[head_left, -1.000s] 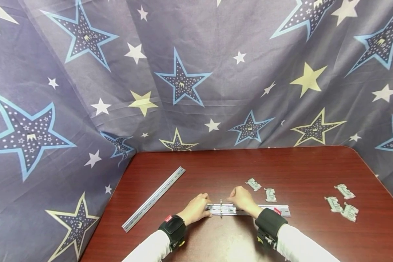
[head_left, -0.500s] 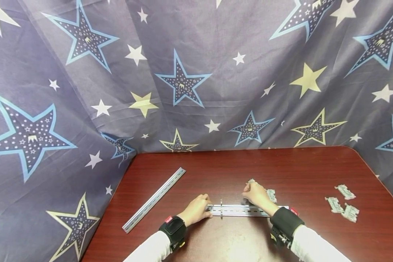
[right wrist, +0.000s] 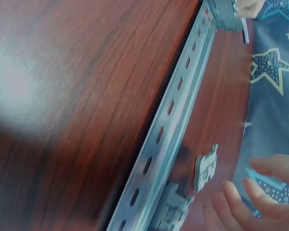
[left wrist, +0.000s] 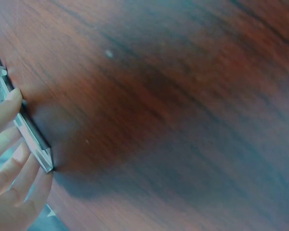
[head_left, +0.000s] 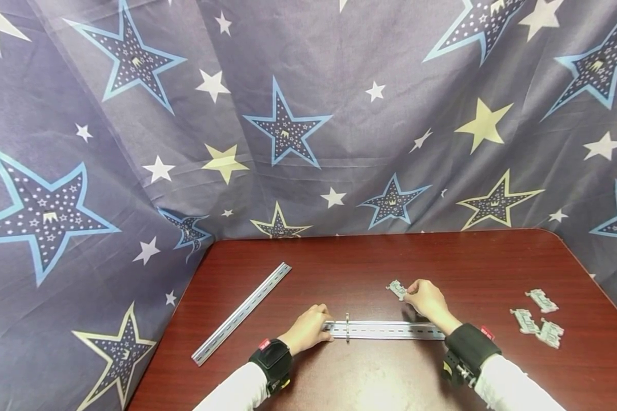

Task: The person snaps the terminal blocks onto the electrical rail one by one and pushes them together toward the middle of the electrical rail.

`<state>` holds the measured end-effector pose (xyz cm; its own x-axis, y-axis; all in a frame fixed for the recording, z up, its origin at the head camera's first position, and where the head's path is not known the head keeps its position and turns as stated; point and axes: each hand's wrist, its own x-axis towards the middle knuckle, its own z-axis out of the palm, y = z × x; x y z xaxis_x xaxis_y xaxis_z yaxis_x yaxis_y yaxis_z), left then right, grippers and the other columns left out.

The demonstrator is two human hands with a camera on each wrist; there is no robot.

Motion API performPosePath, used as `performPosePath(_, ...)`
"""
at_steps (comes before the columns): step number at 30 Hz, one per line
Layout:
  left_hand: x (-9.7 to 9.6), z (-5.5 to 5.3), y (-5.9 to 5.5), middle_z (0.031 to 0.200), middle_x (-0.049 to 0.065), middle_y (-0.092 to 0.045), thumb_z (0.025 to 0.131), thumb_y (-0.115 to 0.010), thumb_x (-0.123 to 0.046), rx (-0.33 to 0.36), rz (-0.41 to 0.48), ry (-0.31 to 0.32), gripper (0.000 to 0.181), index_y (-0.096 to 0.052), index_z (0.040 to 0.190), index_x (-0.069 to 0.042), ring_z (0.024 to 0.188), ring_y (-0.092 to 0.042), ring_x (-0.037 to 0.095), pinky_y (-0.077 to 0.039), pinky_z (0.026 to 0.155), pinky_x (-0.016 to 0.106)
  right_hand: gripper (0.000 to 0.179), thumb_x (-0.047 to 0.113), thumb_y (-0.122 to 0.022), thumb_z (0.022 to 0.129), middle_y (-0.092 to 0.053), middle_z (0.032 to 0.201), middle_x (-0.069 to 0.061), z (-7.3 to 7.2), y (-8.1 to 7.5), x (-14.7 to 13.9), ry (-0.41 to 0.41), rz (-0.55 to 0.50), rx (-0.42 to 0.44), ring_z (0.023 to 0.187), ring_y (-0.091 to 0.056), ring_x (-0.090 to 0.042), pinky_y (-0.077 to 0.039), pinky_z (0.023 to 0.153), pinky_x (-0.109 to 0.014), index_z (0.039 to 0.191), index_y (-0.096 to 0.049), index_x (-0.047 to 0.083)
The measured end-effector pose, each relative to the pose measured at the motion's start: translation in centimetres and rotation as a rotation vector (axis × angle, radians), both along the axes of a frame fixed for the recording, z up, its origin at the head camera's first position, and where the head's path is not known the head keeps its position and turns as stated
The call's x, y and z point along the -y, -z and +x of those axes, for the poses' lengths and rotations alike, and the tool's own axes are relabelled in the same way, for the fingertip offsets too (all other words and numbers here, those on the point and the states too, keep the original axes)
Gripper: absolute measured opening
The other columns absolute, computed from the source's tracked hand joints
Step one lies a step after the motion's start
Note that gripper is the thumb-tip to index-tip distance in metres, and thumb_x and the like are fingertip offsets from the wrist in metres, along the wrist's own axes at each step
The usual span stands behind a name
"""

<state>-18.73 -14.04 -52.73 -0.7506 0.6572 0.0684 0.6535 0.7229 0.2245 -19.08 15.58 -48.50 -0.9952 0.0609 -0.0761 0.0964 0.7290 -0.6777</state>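
Observation:
My left hand (head_left: 305, 328) grips the left end of a slotted metal DIN rail (head_left: 391, 330), which lies across the table. In the left wrist view the thumb lies on one edge of the rail (left wrist: 34, 137) and the fingers on the other. A grey terminal block (head_left: 347, 327) stands upright across the rail, just right of that hand. Behind the rail, my right hand (head_left: 428, 299) hovers beside a loose terminal block (head_left: 397, 289). The right wrist view shows its fingers (right wrist: 231, 197) spread apart, holding nothing, near two loose blocks (right wrist: 205, 167).
A second DIN rail (head_left: 241, 313) lies slanted at the left of the brown table (head_left: 339, 262). Three more terminal blocks (head_left: 541, 301) lie grouped at the right. A star-patterned curtain (head_left: 288, 188) hangs behind the table.
My right hand has left the rail near the standing block and moved right and back to the loose blocks. The left hand has stayed on the rail's end.

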Motion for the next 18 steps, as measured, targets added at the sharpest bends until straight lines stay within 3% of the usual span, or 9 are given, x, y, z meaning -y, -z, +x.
performPosePath(12,0.1,0.2,-0.4,0.089,0.005,-0.063,0.075,-0.087,-0.016,0.003,0.014,0.013,0.022,-0.078,0.093,-0.008,0.08,-0.057,0.018,-0.046,0.069,0.025,0.026,0.013,-0.071,0.084,-0.07,0.102,-0.031,0.1,0.5,-1.9,0.075,0.052,0.036,0.097,-0.067,-0.048,-0.053,0.079,-0.054,0.096,-0.065,-0.009)
performPosePath(18,0.1,0.1,-0.1,0.089,0.004,-0.064,0.075,-0.087,-0.017,0.007,0.012,0.001,0.021,-0.077,0.091,-0.007,0.08,-0.057,0.017,-0.047,0.07,0.025,0.032,0.019,-0.074,0.085,-0.069,0.101,-0.031,0.3,1.0,-2.2,0.117,0.078,0.049,0.093,-0.068,-0.048,-0.054,0.076,-0.055,0.096,-0.063,-0.009)
